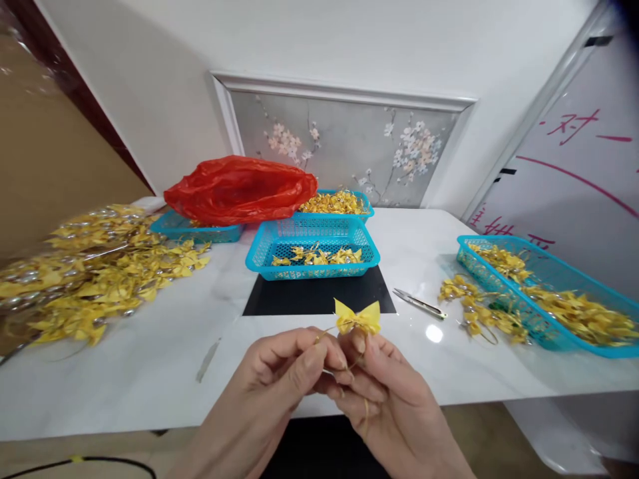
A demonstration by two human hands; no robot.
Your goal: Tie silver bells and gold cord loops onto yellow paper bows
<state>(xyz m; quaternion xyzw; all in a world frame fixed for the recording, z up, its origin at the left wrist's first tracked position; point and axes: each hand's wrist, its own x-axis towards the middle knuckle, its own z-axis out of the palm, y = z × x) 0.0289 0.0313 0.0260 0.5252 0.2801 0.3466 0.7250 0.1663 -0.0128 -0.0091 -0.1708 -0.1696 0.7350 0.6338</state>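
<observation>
A yellow ribbon bow [357, 318] stands upright between the fingertips of my right hand [389, 386], which is closed on its base. My left hand [287, 369] pinches a thin gold-coloured cord that runs from the bow. Both hands meet just above the table's front edge, with the fingers touching or nearly so. Part of the cord is hidden behind the fingers. Beyond the hands, a blue plastic basket [313, 271] holds several similar yellow bows [319, 255]. It stands partly on a black mat [319, 296].
Thread snips [419, 303] lie right of the mat. Loose yellow bows [482, 313] sit beside another blue basket [544, 326] at the right. A large pile of yellow bows [114, 279] covers the left. Behind are a red plastic bag [239, 189] and more blue baskets [200, 231].
</observation>
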